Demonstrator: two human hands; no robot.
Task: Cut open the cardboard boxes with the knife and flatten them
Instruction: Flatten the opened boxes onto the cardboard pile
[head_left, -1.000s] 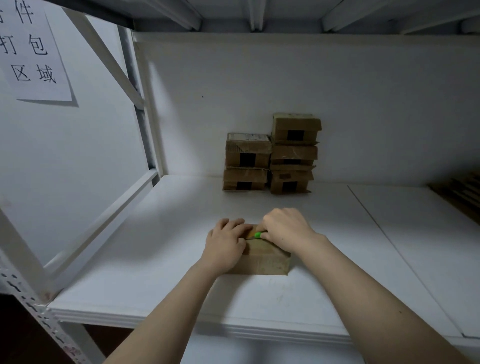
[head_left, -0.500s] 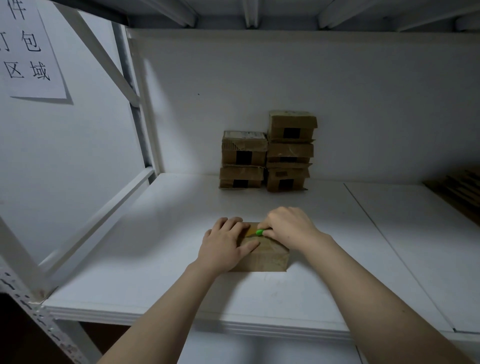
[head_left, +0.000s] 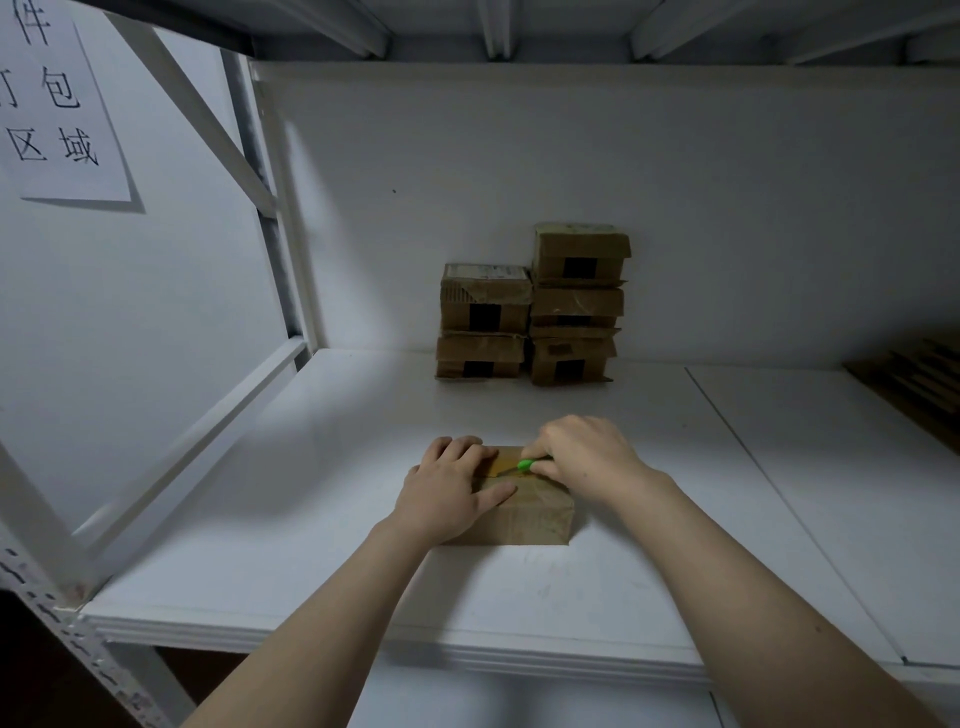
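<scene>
While left hand (head_left: 447, 493) presses cardboard box (head_left: 524, 514) flat and right hand (head_left: 587, 457) grips green-handled knife (head_left: 525, 465), draw blade along taped seam, shallow, away from fingers.

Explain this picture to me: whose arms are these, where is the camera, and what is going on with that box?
No machine here: a person works with bare hands, and the camera sits on their head, looking forward and down, so both arms reach in from the bottom edge. The white surface is a shelf. The left hand lies flat on a small cardboard box to steady it. The right hand has its grip closed on a knife with a green tip, laid against the top of the box, probably cutting it open; the blade is too small to see. At the back wall stand two stacks of boxes, two on the left, three on the right. A paper sign hangs on the left wall.
</scene>
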